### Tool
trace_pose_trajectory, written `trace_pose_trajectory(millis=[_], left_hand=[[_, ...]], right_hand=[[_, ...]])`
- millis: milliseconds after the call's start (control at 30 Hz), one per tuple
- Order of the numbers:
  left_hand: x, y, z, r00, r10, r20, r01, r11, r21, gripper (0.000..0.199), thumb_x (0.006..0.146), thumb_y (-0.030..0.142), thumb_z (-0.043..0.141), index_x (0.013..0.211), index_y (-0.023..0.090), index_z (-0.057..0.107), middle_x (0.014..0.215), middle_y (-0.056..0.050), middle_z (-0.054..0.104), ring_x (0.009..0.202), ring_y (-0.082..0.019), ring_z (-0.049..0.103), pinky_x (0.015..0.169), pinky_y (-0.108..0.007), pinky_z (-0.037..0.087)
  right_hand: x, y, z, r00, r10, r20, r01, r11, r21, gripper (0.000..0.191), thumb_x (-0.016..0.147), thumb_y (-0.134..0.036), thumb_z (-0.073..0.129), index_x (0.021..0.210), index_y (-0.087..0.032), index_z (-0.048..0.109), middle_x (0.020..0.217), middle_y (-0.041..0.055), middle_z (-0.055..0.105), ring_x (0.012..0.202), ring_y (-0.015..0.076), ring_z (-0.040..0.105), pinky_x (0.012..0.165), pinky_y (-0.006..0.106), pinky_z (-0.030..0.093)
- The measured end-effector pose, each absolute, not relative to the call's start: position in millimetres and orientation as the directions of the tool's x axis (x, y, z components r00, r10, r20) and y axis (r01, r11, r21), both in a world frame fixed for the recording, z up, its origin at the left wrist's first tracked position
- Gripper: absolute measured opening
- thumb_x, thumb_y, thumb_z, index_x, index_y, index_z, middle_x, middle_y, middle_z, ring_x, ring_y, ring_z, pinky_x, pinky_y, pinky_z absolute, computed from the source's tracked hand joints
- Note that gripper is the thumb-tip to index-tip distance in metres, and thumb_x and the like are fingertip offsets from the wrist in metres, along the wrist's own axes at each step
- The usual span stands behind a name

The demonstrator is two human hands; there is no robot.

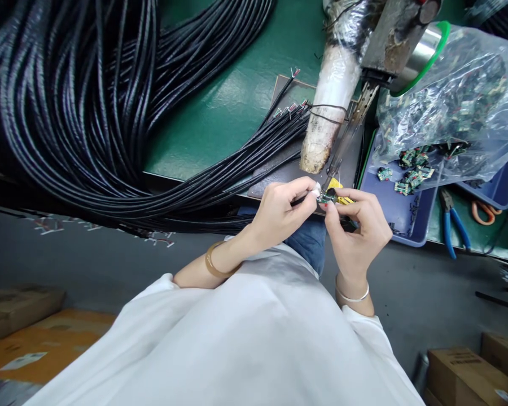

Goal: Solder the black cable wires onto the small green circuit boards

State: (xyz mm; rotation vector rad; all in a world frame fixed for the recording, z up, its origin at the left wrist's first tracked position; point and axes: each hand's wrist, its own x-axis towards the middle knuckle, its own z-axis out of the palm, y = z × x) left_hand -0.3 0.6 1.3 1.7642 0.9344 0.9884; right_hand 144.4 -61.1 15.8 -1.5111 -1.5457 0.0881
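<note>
My left hand (pixel 285 206) pinches the end of a black cable (pixel 297 201), its stripped wires pointing right. Between thumb and fingers of my right hand (pixel 358 223) is a small green circuit board (pixel 328 196), held against those wire ends. A soldering iron (pixel 350 131) in a fixed mount slants down from above, its tip close to the board; whether they touch I cannot tell. Beside the iron hangs a fume tube (pixel 330 101) wrapped in plastic film. Something yellow (pixel 342 198) shows behind my right fingers.
A thick bundle of black cables (pixel 186 197) sweeps over the green table (pixel 211 118) from the left. At right, a blue tray (pixel 406 217) holds loose boards under a clear bag (pixel 452 96) of boards. Blue-handled pliers (pixel 452 225) and orange-handled scissors (pixel 485 211) lie near the edge.
</note>
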Motion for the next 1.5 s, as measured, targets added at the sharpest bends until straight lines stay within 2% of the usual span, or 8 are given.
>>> trace_pose_trajectory(millis=[133,233,333,433,500,600,733,1500], left_hand=[[-1.0,1.8,2.4,0.414,0.897,0.153,0.150,-0.233,0.961,0.018,0.093,0.020,0.054,0.077,0.016,0.059,0.057,0.008,0.036,0.053,-0.007,0.030,0.053,-0.023,0.025],[-1.4,2.7,1.8,0.431,0.900,0.063,0.134,-0.133,0.982,0.023,0.093,0.020,0.054,0.071,0.016,0.054,0.057,0.008,0.030,0.054,-0.007,0.026,0.053,-0.024,0.023],[-1.6,2.1,0.5,0.441,0.897,0.021,0.132,-0.088,0.987,0.024,0.093,0.022,0.054,0.070,0.016,0.053,0.057,0.007,0.028,0.055,-0.008,0.024,0.053,-0.024,0.022],[-1.9,0.4,0.6,0.442,0.897,0.016,0.130,-0.081,0.988,0.025,0.094,0.024,0.053,0.070,0.016,0.053,0.058,0.007,0.028,0.055,-0.008,0.025,0.052,-0.024,0.022],[-2.4,-0.6,1.7,0.438,0.899,0.022,0.132,-0.089,0.987,0.024,0.093,0.023,0.053,0.071,0.016,0.054,0.057,0.007,0.029,0.055,-0.008,0.025,0.052,-0.024,0.022],[-2.7,-1.7,3.6,0.429,0.902,0.046,0.141,-0.116,0.983,0.022,0.093,0.022,0.054,0.071,0.016,0.055,0.057,0.007,0.030,0.055,-0.008,0.026,0.052,-0.024,0.023],[-1.9,-2.1,3.9,0.398,0.914,0.085,0.173,-0.166,0.971,0.019,0.091,0.019,0.055,0.072,0.015,0.057,0.057,0.007,0.033,0.054,-0.007,0.028,0.052,-0.024,0.024],[-4.4,-0.7,5.2,0.408,0.908,0.091,0.124,-0.154,0.980,0.018,0.091,0.022,0.058,0.076,0.014,0.064,0.059,0.005,0.042,0.054,-0.007,0.034,0.052,-0.022,0.029]], right_hand=[[143.3,-65.0,14.3,0.222,0.828,0.515,0.693,0.237,-0.680,0.012,0.086,-0.015,0.071,0.081,-0.021,0.062,0.098,0.0017,0.075,0.090,0.0160,0.074,0.074,0.029,0.061],[147.0,-69.6,10.7,0.360,0.813,0.458,0.587,0.185,-0.788,0.004,0.090,-0.018,0.066,0.090,-0.022,0.066,0.095,0.0005,0.076,0.066,0.0109,0.072,0.053,0.022,0.056],[153.6,-72.4,9.3,0.504,0.614,0.608,0.594,0.265,-0.760,0.007,0.092,-0.027,0.066,0.096,-0.023,0.068,0.071,-0.0044,0.068,0.041,0.0070,0.057,0.036,0.021,0.039],[156.0,-72.8,10.7,0.558,0.477,0.679,0.563,0.384,-0.732,0.018,0.092,-0.030,0.065,0.109,-0.025,0.063,0.071,-0.0061,0.067,0.034,0.0057,0.049,0.031,0.021,0.034],[154.0,-73.5,11.6,0.554,0.537,0.636,0.541,0.349,-0.765,0.022,0.094,-0.022,0.062,0.115,-0.026,0.059,0.080,-0.0044,0.074,0.043,0.0088,0.062,0.037,0.021,0.046],[149.5,-76.1,10.8,0.458,0.692,0.558,0.607,0.215,-0.765,0.015,0.092,-0.016,0.064,0.105,-0.024,0.063,0.094,-0.0002,0.079,0.075,0.0165,0.078,0.063,0.027,0.063],[148.3,-76.4,7.2,0.264,0.812,0.521,0.722,0.191,-0.665,0.012,0.086,-0.013,0.071,0.091,-0.022,0.066,0.109,0.0039,0.078,0.100,0.0202,0.077,0.079,0.031,0.065],[145.5,-62.1,9.0,0.174,0.825,0.538,0.726,0.262,-0.636,0.013,0.085,-0.010,0.070,0.088,-0.023,0.067,0.103,0.0023,0.078,0.099,0.0172,0.075,0.086,0.030,0.061]])
